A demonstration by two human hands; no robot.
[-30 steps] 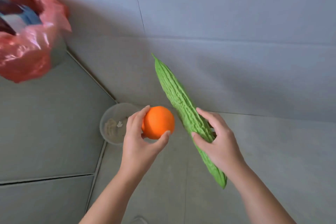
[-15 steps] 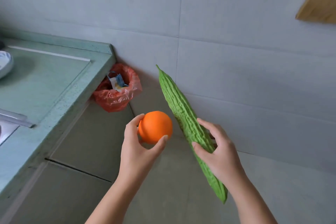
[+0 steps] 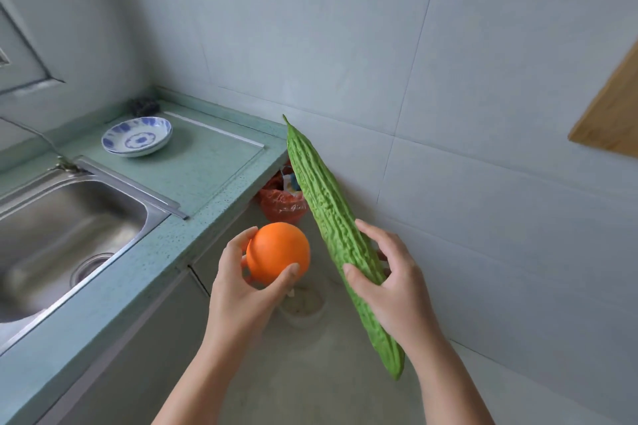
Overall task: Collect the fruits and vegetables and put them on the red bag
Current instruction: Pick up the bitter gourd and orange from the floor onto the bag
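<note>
1 orange (image 3: 279, 252), 1 bitter gourd (image 3: 329, 214), 1 red bag (image 3: 281, 207), 1 steel sink (image 3: 86, 207), 1 white tub (image 3: 305, 316); blue-white dishes (image 3: 137, 137): prob. 2, stacked.

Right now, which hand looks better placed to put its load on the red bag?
Probably the left hand: its small orange shows just below the red bag; the right hand holds a long, awkward gourd.

Left hand (image 3: 238, 293) holds an orange (image 3: 276, 252); right hand (image 3: 397, 293), at its three o'clock, grips a bitter gourd (image 3: 328, 203) pointing eleven o'clock.
</note>
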